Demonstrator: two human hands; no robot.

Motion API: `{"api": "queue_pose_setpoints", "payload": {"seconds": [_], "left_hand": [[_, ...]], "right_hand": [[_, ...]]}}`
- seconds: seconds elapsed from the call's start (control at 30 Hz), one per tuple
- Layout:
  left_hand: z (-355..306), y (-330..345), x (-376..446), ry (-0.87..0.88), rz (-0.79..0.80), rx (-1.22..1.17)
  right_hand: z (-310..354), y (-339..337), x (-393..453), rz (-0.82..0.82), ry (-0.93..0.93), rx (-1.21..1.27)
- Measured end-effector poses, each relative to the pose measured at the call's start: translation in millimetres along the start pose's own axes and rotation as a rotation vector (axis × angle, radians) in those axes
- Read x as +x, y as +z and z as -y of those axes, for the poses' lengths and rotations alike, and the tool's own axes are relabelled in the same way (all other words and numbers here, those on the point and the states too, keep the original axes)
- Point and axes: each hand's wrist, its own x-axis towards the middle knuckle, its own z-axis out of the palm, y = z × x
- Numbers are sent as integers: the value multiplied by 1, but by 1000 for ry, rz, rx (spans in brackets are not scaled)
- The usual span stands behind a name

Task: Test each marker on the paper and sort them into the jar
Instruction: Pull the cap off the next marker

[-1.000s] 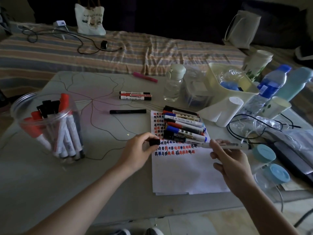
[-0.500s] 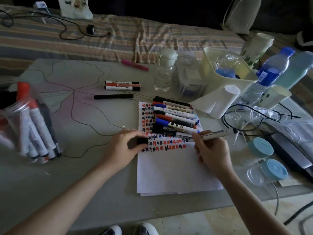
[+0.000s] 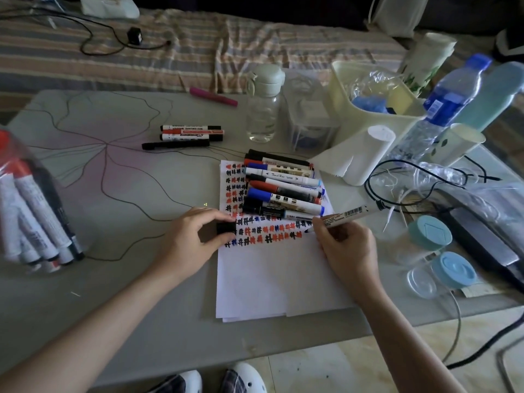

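While left hand (image 3: 195, 236) pinches cap (image 3: 226, 228), right hand (image 3: 344, 245) holds marker (image 3: 347, 215).

1. There is one view only, from a wide-angle camera worn on the person's head; no second view shares the scene.
2. It looks forward and steeply down over the table (image 3: 141, 307), so both forearms enter from the bottom corners and shoes show at the lower edge.
3. The sheet of paper (image 3: 272, 279) lies near the middle of the frame, close to the camera, with the left hand (image 3: 192, 239) and the right hand (image 3: 346, 245) just above centre.
4. The jar (image 3: 31, 211) is cut off by the left edge.
5. The striped cloth (image 3: 198, 46) fills the far top of the frame, where straight lines bend with the lens.
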Motion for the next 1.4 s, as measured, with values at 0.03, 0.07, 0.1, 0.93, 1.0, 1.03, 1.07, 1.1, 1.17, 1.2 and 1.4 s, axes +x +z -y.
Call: {"api": "queue_pose_setpoints", "payload": {"seconds": [0.03, 0.07, 0.1, 0.93, 1.0, 1.03, 1.07, 1.1, 1.17, 1.2, 1.4], "left_hand": [[0, 0, 0, -1, -1, 0], [0, 0, 0, -1, -2, -1], [0, 0, 0, -2, -3, -2], [1, 0, 0, -26, -1, -15], [2, 1, 0, -24, 0, -14], [2, 1, 0, -24, 0, -15], [2, 1, 0, -23, 0, -17], [2, 1, 0, -23, -1, -18], [2, 1, 0, -23, -3, -20], [2, 1, 0, -22, -3, -19], [2, 0, 0, -25, 7, -34]], "right_hand": [[-1, 0, 0, 3, 0, 2], [-2, 1, 0, 6, -4, 2], [-3, 1, 0, 9, -10, 0], [-3, 2, -1, 10, -44, -10], [-6, 3, 0, -1, -38, -24], [-7, 3, 1, -8, -35, -26], [-8, 3, 1, -15, -32, -20], [-8, 2, 1, -22, -31, -7], [-6, 1, 0, -25, -29, 13], [-4, 1, 0, -24, -32, 15], [-7, 3, 0, -22, -39, -13]]}}
